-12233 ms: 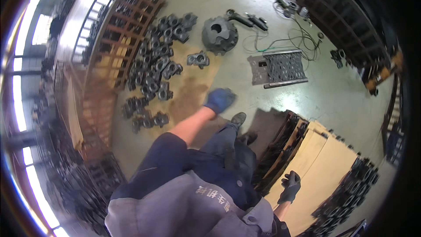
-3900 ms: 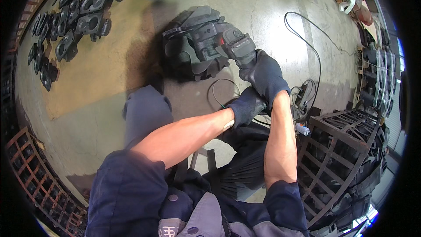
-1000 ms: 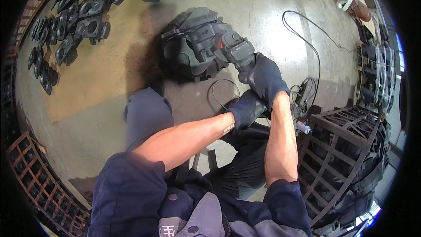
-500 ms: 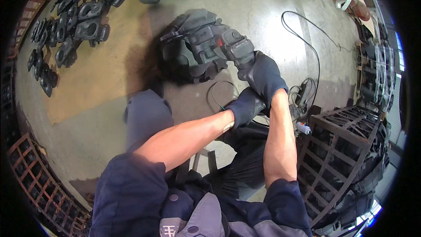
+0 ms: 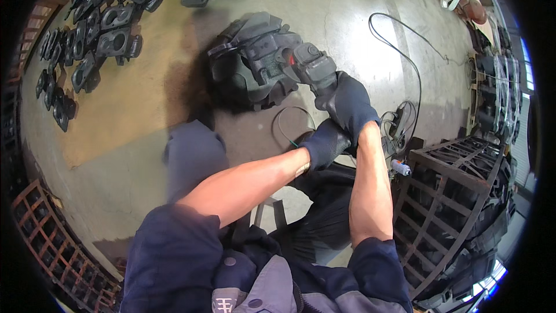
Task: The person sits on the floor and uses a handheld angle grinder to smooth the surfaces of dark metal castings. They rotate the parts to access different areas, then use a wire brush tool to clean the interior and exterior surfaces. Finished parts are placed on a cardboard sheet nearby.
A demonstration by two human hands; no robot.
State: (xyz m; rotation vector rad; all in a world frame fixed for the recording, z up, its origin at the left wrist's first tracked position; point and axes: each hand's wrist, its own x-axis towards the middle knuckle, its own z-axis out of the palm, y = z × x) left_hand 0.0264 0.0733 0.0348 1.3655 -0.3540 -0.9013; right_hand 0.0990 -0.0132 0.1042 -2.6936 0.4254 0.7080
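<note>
Both my hands wear dark gloves and are closed on a dark angle grinder (image 5: 315, 65). My right hand (image 5: 347, 101) wraps its body just behind the gear head. My left hand (image 5: 326, 143) grips farther back, by my right wrist; its fingers are partly hidden. The grinder's head reaches a large dark cast metal part (image 5: 252, 61) on the floor; a small red spot shows there. Whether the disc touches the casting cannot be made out.
Many similar castings (image 5: 119, 40) stand at the far left. A black cable (image 5: 418, 75) loops across the floor at right. A spray can (image 5: 400, 168) is beside a metal cage (image 5: 446, 197); a rusty cage (image 5: 58, 237) stands at near left.
The view has shifted slightly. My hands and the grinder keep nearly the same place against the casting, with the grinder's head a touch lower in view.
</note>
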